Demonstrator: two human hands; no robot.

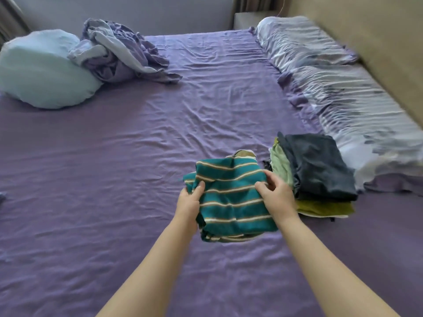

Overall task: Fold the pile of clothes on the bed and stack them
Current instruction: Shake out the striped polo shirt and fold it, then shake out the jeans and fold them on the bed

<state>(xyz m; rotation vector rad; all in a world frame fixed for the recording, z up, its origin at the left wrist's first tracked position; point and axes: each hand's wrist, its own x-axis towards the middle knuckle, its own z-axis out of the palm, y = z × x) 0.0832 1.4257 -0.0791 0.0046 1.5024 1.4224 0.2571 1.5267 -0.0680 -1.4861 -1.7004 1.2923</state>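
A folded teal garment with white and tan stripes [231, 197] hangs just above the purple bed sheet [137, 156], held between both hands. My left hand [188, 202] grips its left edge, thumb on top. My right hand [278, 196] grips its right side, fingers curled into the cloth. Right beside it lies a stack of folded clothes [320, 170]: a dark grey piece on top, light green under it, olive-yellow at the bottom.
A crumpled lilac and grey blanket [121, 53] and a pale blue pillow [39, 67] lie at the far left. Striped pillows [338, 88] run along the right side against a beige headboard [377, 37]. A wall stands behind the bed.
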